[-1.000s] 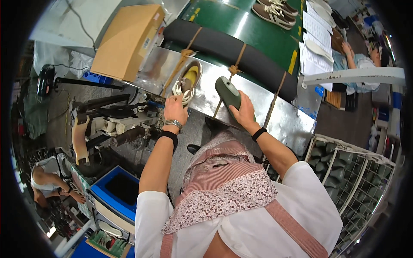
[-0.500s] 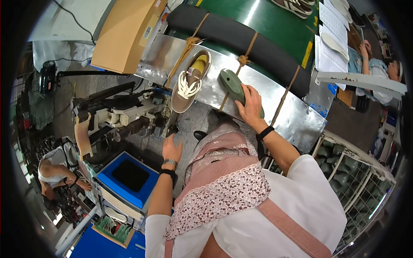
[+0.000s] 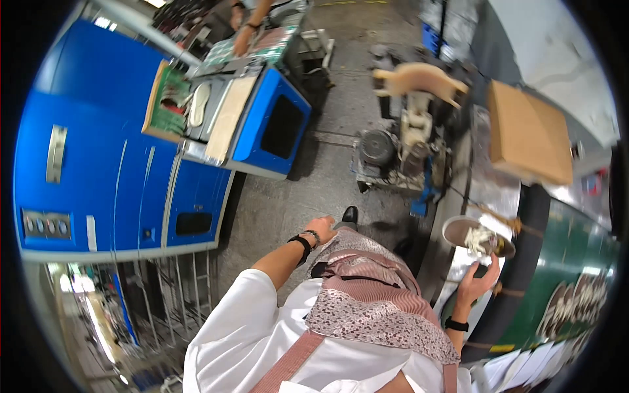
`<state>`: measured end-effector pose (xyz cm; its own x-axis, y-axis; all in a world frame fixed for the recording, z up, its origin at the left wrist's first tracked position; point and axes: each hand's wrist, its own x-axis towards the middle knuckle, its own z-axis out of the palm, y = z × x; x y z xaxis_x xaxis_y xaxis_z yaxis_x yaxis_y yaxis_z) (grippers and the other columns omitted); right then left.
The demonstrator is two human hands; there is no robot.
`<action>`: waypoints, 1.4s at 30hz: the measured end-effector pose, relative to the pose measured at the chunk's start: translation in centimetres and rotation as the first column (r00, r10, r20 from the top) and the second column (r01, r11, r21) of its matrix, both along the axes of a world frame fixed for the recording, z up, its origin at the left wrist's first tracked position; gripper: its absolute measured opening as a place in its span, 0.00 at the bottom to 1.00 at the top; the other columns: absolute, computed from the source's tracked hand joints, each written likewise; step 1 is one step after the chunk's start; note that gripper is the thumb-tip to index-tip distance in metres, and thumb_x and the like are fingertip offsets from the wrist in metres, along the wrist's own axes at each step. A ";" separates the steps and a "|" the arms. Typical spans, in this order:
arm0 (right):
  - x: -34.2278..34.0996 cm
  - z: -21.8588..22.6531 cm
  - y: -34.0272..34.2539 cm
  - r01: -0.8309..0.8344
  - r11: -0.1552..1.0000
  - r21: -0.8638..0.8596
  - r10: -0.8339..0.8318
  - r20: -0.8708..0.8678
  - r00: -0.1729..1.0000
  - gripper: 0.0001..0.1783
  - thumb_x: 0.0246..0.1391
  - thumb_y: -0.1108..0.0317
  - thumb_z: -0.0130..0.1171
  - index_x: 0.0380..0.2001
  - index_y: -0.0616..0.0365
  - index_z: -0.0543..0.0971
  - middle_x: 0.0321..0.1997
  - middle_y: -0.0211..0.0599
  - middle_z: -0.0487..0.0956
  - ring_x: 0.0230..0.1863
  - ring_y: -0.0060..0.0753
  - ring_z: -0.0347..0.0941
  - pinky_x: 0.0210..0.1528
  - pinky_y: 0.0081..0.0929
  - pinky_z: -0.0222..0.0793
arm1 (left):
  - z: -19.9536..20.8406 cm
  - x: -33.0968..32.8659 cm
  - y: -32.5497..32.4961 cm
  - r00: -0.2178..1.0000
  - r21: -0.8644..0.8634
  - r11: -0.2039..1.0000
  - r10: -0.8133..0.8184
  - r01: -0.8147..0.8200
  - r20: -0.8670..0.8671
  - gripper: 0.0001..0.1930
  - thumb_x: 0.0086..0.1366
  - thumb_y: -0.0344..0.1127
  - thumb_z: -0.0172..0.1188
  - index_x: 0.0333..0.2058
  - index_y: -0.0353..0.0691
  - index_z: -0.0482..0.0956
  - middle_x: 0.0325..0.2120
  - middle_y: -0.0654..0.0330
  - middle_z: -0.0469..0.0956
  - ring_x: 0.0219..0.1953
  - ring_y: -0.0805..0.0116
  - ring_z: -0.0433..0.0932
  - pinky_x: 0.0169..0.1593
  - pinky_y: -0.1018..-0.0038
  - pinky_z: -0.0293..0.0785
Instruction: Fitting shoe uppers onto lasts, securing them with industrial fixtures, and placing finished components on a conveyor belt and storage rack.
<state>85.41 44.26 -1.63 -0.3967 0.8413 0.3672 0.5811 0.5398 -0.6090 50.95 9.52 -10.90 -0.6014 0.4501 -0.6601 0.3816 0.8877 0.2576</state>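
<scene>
Shoe [image 3: 477, 238], long axis crosswise, toe left

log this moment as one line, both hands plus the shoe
left hand: near apron, grip unclear | right hand: beside white-laced shoe, grip unclear | shoe: over metal bench

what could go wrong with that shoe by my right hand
The shoe lies close to the edge of the metal ledge, so a nudge from the right hand beside it might knock it off. Its bunched white laces could also snag if that hand brushes past.
</scene>
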 end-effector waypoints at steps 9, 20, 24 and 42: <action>-20.5 -3.6 -8.0 -0.338 0.879 -0.336 0.327 -0.091 0.941 0.20 0.53 0.80 0.58 0.51 0.64 0.76 0.45 0.43 0.79 0.43 0.39 0.77 0.44 0.32 0.73 | -2.9 -15.0 -6.4 0.974 0.053 0.975 0.210 -0.215 0.091 0.27 0.63 0.45 0.65 0.58 0.39 0.76 0.54 0.47 0.81 0.57 0.49 0.79 0.60 0.58 0.75; -31.7 -4.4 -19.2 -0.165 0.723 -0.671 0.245 0.025 0.969 0.16 0.55 0.75 0.61 0.48 0.62 0.80 0.42 0.37 0.83 0.38 0.25 0.78 0.41 0.24 0.74 | 2.1 -29.9 -10.2 0.967 0.389 0.886 0.230 -0.253 0.105 0.24 0.62 0.41 0.64 0.55 0.38 0.76 0.49 0.46 0.82 0.54 0.45 0.79 0.58 0.56 0.75; -33.4 -4.7 -19.5 -0.178 0.712 -0.679 0.286 0.048 0.957 0.17 0.54 0.73 0.62 0.48 0.63 0.80 0.43 0.39 0.84 0.42 0.29 0.81 0.46 0.28 0.76 | 6.5 -32.8 -9.0 0.988 0.510 0.860 0.101 -0.028 -0.117 0.23 0.61 0.40 0.65 0.54 0.39 0.77 0.45 0.48 0.82 0.51 0.47 0.79 0.55 0.55 0.76; -21.2 -5.4 -22.8 0.140 0.669 -0.730 0.033 0.217 0.976 0.20 0.50 0.68 0.65 0.47 0.65 0.81 0.42 0.44 0.85 0.42 0.32 0.82 0.48 0.29 0.76 | 8.1 -63.5 -13.0 0.658 0.306 0.760 0.650 -0.574 -0.380 0.55 0.44 0.61 0.79 0.63 0.32 0.64 0.57 0.45 0.76 0.60 0.51 0.76 0.60 0.59 0.75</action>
<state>64.24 21.44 -7.06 -0.3312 0.8223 -0.4628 0.7458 -0.0724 -0.6623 -12.57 -3.45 -2.84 -0.9758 -0.0599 -0.2103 -0.1326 0.9268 0.3513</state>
